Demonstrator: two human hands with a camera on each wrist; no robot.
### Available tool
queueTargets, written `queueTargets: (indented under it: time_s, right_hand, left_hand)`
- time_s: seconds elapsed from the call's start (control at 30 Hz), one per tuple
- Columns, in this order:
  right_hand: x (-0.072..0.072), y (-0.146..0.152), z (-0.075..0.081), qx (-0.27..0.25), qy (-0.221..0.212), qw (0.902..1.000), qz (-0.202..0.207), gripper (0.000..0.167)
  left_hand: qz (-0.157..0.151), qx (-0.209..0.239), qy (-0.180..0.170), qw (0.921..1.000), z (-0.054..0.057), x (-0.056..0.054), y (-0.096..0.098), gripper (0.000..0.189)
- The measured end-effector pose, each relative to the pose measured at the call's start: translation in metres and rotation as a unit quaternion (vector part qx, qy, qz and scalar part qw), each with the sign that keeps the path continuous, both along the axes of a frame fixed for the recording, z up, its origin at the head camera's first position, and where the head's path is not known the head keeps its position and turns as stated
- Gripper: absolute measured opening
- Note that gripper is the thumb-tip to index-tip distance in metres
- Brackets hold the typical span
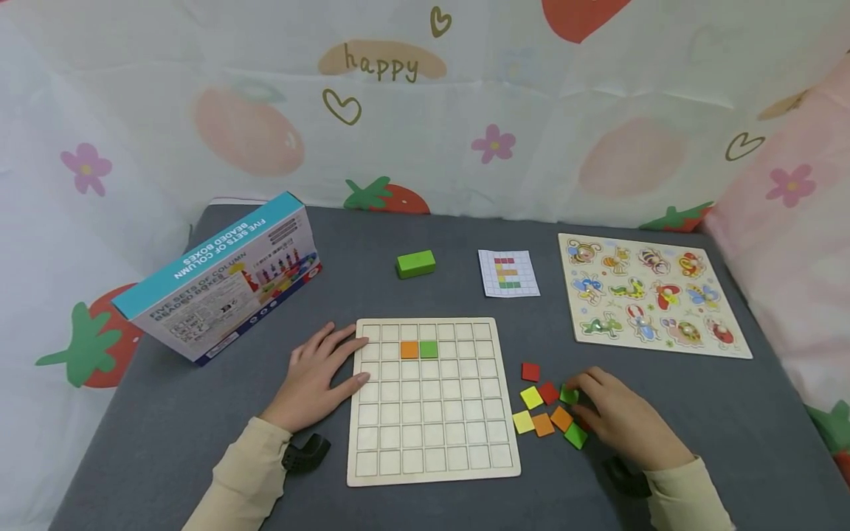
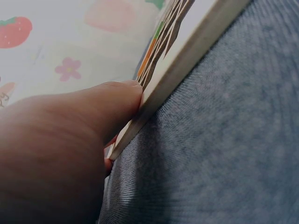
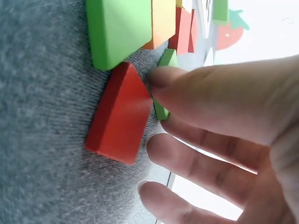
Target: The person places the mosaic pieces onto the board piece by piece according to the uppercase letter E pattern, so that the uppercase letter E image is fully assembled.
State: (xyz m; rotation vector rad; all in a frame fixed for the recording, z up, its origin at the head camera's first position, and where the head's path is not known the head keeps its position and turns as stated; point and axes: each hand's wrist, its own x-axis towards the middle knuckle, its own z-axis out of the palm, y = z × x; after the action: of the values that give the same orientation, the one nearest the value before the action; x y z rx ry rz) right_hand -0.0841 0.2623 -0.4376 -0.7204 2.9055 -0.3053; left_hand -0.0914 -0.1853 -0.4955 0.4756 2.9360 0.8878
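A pale square grid board (image 1: pixel 392 435) lies flat, with one orange tile (image 1: pixel 409 349) and one green tile (image 1: pixel 429 349) side by side in its second row. My left hand (image 1: pixel 317 380) rests at the board's left edge, its thumb and fingertips touching the rim; in the left wrist view the thumb (image 2: pixel 117 100) lies against that edge. Right of the board, my right hand (image 1: pixel 624 417) pinches a green square tile (image 1: pixel 569 394) between thumb and forefinger. Closer in the right wrist view, a red tile (image 3: pixel 122 114) lies under the hand and another green tile (image 3: pixel 119 32) beside it.
Several loose red, yellow (image 1: pixel 523 422), orange (image 1: pixel 543 425) and green tiles lie beside the board. Behind stand a green block (image 1: pixel 415 264), a pattern card (image 1: pixel 508 273), an insect picture board (image 1: pixel 657 295) and, at left, a large box (image 1: pixel 226 287).
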Motion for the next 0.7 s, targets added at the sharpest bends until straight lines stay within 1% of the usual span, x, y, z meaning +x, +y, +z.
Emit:
queueTargets:
  time_s: [0.13, 0.27, 0.37, 0.43, 0.57, 0.7]
  right_hand:
    - [-0.001, -0.001, 0.002, -0.004, 0.014, 0.9999, 0.003, 0.024]
    - [-0.006, -0.003, 0.008, -0.008, 0.050, 0.9985, 0.022, 0.027]
    - [-0.012, -0.009, 0.013, -0.017, 0.065, 0.9971, 0.037, 0.027]
    - [-0.017, -0.016, 0.016, -0.020, 0.066, 0.9965, 0.046, 0.027]
    - [-0.028, -0.035, 0.017, -0.029, 0.052, 0.9956, 0.073, 0.024]
    - [-0.039, -0.057, 0.014, -0.069, 0.027, 0.9914, 0.108, 0.024]
  left_hand:
    - [0.000, 0.003, 0.003, 1.0000, -0.001, 0.000, 0.000, 0.059]
    - [0.001, 0.004, 0.006, 1.0000, -0.001, 0.000, -0.001, 0.059]
    - [0.001, 0.003, 0.007, 1.0000, -0.002, 0.000, -0.001, 0.059]
    - [0.001, 0.003, 0.005, 1.0000, -0.001, 0.000, -0.001, 0.059]
    - [0.001, 0.003, 0.003, 1.0000, -0.001, 0.000, -0.001, 0.059]
    - [0.000, 0.003, 0.002, 1.0000, 0.000, 0.000, -0.001, 0.060]
